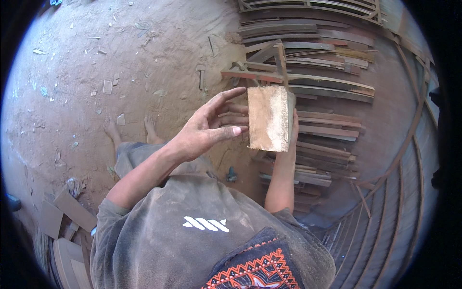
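A rectangular wooden block, pale and rough on its upper face, is held up in front of my chest. My right hand grips it from the right; most of its fingers are hidden behind the wood. At the block's left side, my left hand is open, with the fingers spread and the thumb apart. Its fingertips reach the block's left edge, and whether they press on it I cannot tell. Beyond the block stands a wooden frame piece with a reddish bar beside it.
Many wooden slats lie in rows at the right, beside a curved metal framework. A hammer-like tool lies on the dusty ground among scattered scraps. Boards are piled at the lower left. Bare feet show at the left.
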`<state>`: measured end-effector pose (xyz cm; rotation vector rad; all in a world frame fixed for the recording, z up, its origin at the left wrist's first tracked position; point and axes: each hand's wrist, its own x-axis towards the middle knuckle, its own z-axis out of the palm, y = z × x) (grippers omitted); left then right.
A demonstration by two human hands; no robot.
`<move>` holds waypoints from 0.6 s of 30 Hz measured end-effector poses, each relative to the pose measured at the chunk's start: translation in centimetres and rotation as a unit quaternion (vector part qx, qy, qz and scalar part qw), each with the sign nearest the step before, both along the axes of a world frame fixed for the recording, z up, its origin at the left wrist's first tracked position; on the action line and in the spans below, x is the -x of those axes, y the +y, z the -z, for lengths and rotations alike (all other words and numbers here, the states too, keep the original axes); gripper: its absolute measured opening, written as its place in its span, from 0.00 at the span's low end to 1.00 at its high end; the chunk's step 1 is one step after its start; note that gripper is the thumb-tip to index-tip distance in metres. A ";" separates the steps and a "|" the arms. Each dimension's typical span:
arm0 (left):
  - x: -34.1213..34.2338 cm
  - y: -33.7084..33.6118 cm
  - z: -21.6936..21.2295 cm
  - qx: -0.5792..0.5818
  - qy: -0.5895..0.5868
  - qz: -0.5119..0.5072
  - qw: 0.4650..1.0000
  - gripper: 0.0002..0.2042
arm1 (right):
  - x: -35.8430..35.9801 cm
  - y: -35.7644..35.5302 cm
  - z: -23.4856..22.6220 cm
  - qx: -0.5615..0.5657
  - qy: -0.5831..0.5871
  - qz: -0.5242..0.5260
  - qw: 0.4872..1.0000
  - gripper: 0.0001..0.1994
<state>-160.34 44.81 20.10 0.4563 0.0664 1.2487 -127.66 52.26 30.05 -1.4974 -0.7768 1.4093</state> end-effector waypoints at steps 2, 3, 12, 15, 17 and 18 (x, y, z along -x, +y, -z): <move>-0.2 -0.2 -0.3 -0.010 0.004 0.000 1.000 0.40 | 0.1 -0.4 -0.4 -0.003 0.006 -0.005 1.000 0.32; -0.2 -0.4 -0.4 -0.012 0.002 0.003 1.000 0.41 | 0.3 -0.7 -0.6 -0.005 0.008 -0.007 1.000 0.32; 0.4 -1.1 -1.0 -0.006 0.055 0.030 0.998 0.44 | 1.3 -3.1 -0.9 -0.018 -0.044 0.056 0.997 0.37; 0.5 -1.7 -1.1 -0.003 0.056 0.033 0.998 0.45 | 0.8 -3.9 -0.4 -0.031 -0.015 0.031 0.999 0.39; 0.7 -2.2 -1.1 0.003 0.060 0.032 0.998 0.45 | 0.7 -4.5 0.1 -0.026 -0.006 0.045 0.999 0.40; 0.8 -2.4 -0.9 0.005 0.067 0.033 0.997 0.45 | 0.7 -4.7 0.4 -0.032 0.015 0.038 0.999 0.40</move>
